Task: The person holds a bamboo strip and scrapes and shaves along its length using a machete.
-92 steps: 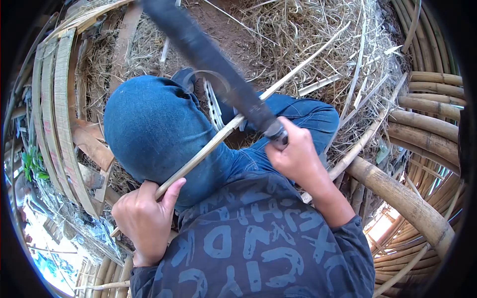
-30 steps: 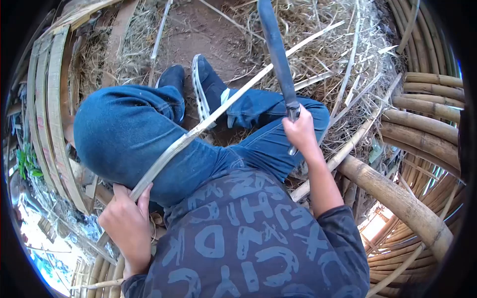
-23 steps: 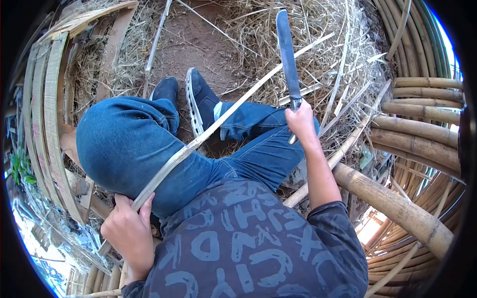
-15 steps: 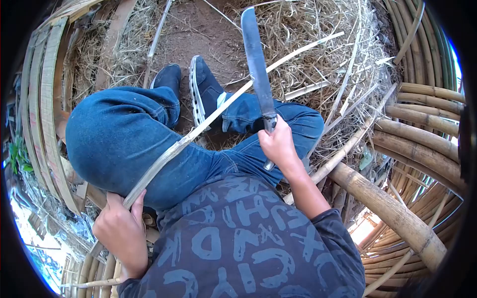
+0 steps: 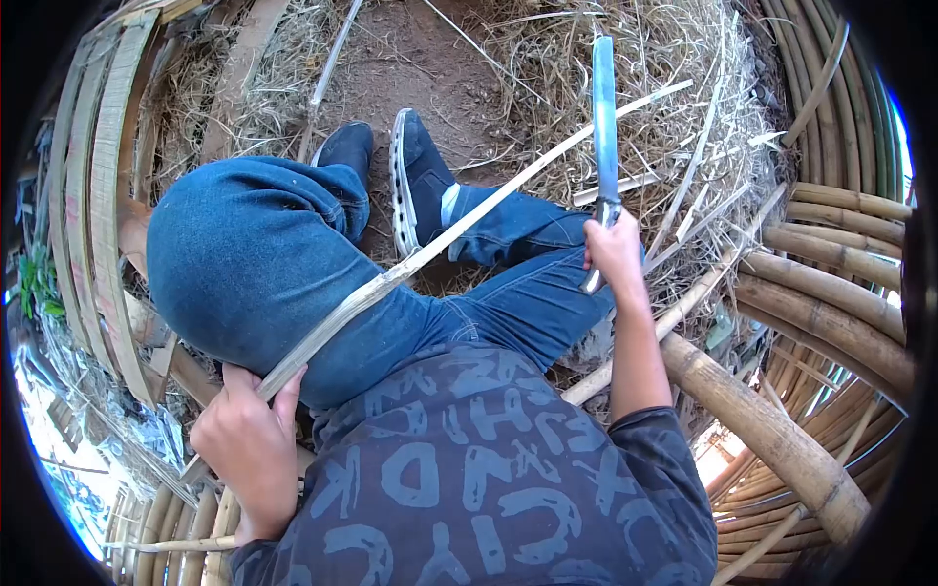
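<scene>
My left hand (image 5: 249, 430) is closed around the near end of a long bamboo strip (image 5: 445, 237), beside my bent knee. The strip runs across my thigh and out to the upper right, its far part pale and shaved, its near part greyer. In my right hand (image 5: 615, 252) is the handle of a machete (image 5: 606, 127), held over my other leg. Its long blade points away from me and crosses the strip near its far end in view. Whether blade and strip touch, I cannot tell.
Shavings (image 5: 557, 88) cover much of the dirt floor (image 5: 420, 59). Flat boards (image 5: 103, 195) stand on the left. Thick bamboo poles (image 5: 762, 410) and a bamboo wall (image 5: 840, 264) are on the right. My shoes (image 5: 420, 176) rest ahead of me.
My right hand and the machete have moved to the right, farther out along the strip, and the blade stands more upright in view. My left hand keeps its hold on the strip.
</scene>
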Available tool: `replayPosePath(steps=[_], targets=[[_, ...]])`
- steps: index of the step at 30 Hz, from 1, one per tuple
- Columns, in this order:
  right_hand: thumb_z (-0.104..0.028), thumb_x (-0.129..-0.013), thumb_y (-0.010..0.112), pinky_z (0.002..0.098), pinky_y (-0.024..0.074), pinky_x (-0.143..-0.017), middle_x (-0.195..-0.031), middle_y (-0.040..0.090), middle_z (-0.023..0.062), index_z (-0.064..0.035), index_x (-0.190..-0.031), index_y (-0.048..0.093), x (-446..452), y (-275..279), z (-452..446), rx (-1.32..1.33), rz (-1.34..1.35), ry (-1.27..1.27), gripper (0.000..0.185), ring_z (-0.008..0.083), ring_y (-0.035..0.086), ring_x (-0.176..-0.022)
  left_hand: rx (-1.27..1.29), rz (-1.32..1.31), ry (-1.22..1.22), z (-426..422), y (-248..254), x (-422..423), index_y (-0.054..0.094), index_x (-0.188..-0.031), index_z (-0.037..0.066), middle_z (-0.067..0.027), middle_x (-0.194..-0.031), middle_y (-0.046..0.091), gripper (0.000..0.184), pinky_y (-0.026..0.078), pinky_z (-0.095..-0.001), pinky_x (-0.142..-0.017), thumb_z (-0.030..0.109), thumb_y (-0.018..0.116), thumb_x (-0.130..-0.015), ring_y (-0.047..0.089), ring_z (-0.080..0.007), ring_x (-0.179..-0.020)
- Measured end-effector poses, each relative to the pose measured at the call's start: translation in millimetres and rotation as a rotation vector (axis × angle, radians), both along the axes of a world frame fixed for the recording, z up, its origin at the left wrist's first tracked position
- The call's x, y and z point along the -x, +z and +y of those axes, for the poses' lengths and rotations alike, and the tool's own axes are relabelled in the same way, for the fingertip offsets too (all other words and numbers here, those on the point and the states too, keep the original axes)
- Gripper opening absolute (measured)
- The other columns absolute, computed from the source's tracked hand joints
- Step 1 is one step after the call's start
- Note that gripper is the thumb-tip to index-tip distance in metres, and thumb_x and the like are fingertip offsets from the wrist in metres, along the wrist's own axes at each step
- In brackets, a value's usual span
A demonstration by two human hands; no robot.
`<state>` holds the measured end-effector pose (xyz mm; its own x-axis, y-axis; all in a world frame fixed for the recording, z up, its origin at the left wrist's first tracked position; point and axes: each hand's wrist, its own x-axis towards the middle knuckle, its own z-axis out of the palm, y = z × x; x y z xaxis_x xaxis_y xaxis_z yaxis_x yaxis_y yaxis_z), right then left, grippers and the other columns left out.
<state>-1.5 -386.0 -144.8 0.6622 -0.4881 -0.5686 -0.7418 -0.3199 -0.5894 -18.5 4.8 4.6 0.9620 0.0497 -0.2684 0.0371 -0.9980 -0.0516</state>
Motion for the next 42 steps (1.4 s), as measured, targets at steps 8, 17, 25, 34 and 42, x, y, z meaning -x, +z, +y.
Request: replayPosePath(steps=[8,17,25,34,42], targets=[[-0.005,-0.074,0.059,0.0354,0.044,-0.056,-0.063,0.051,0.0094,0.0019,-0.087,0.054,29.1,6.9,57.9,-0.039,-0.089,0.259,0.015,0.0152,0.047,-0.057,-0.081,0.024,-0.004,3.6,-2.9,-2.1,0.059,-0.084,0.001,-0.0184,-0.065,0.061,0.043,0.042,-0.0469,-0.056,0.043,0.07,-0.083,0.06,-0.0399,-0.061],[-0.002,-0.077,0.058,0.0279,0.0411,-0.038,-0.057,0.05,0.0012,-0.0013,-0.08,0.052,20.9,-13.5,2.1,-0.101,-0.108,-0.016,0.007,0.0099,0.048,-0.041,-0.021,0.016,0.008,-0.2,1.0,-0.8,0.059,-0.081,0.001,-0.018,-0.066,0.062,0.043,0.043,-0.0478,-0.057,0.042,0.07,-0.083,0.061,-0.0404,-0.062],[-0.003,-0.074,0.058,0.031,0.0428,-0.052,-0.064,0.051,0.0033,-0.0002,-0.083,0.053,50.0,7.3,75.2,-0.123,-0.131,0.229,0.012,0.0105,0.046,-0.056,-0.156,0.078,0.01,-2.8,1.8,-3.6,0.058,-0.079,0.002,-0.0178,-0.064,0.061,0.044,0.043,-0.047,-0.056,0.044,0.07,-0.082,0.06,-0.0403,-0.06],[-0.001,-0.076,0.06,0.0273,0.0421,-0.039,-0.059,0.051,0.0019,-0.001,-0.085,0.053,21.3,-9.2,13.5,-0.208,-0.075,0.041,0.012,0.0113,0.05,-0.043,0.036,0.012,0.036,1.2,0.0,-1.3,0.058,-0.079,0.002,-0.0176,-0.062,0.059,0.043,0.042,-0.0467,-0.055,0.043,0.071,-0.082,0.06,-0.0396,-0.059],[-0.001,-0.076,0.057,0.028,0.0418,-0.041,-0.067,0.052,0.0025,-0.0004,-0.089,0.052,61.1,4.9,60.4,-0.031,-0.285,0.514,0.014,0.0111,0.048,-0.042,-0.141,0.11,0.02,-3.0,8.3,-8.3,0.056,-0.08,0.002,-0.0174,-0.063,0.061,0.043,0.043,-0.047,-0.056,0.042,0.072,-0.081,0.06,-0.0392,-0.06]])
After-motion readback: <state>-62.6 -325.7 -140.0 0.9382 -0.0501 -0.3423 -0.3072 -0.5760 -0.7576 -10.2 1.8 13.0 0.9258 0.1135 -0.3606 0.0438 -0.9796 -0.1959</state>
